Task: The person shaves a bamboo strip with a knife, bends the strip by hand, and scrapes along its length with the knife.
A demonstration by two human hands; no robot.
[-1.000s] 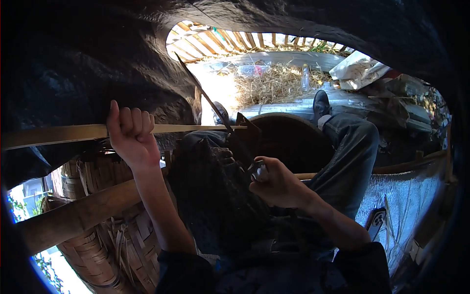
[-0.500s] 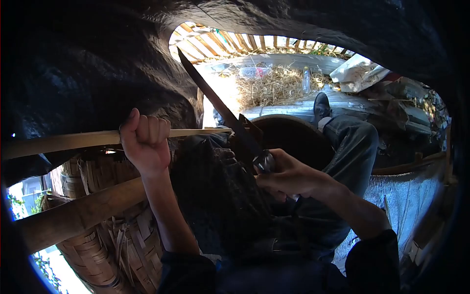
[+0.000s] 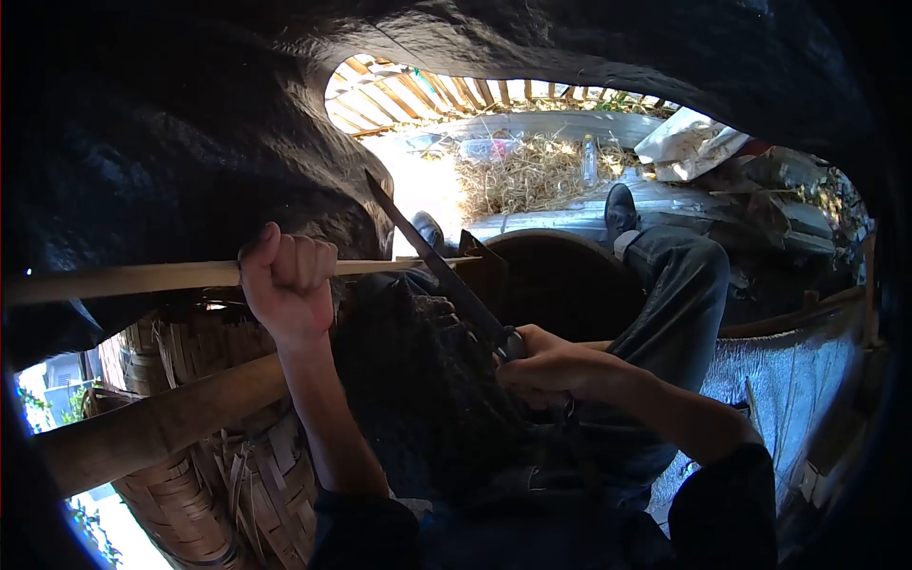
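My left hand (image 3: pixel 290 285) is closed in a fist around a long pale strip (image 3: pixel 142 280), which looks like split bamboo. The strip runs level from the left edge to just above my knee. My right hand (image 3: pixel 560 366) grips the handle of a long-bladed knife (image 3: pixel 465 296). Its dark blade slants up and left, with the tip beyond the strip. Blade and strip cross near the strip's right end; whether they touch, I cannot tell.
A thick bamboo pole (image 3: pixel 171 408) crosses at lower left, before woven baskets (image 3: pixel 190 494). A dark round container (image 3: pixel 560 247) stands between my legs. Dark sheeting (image 3: pixel 190 123) hangs overhead and left. Beyond lie straw (image 3: pixel 522 176), a clear bottle (image 3: pixel 589 161) and a white sack (image 3: pixel 689 142).
The knife has dropped, its tip now lower and slightly farther right. My right hand has come down a little. My left hand and the strip have shifted slightly right and down.
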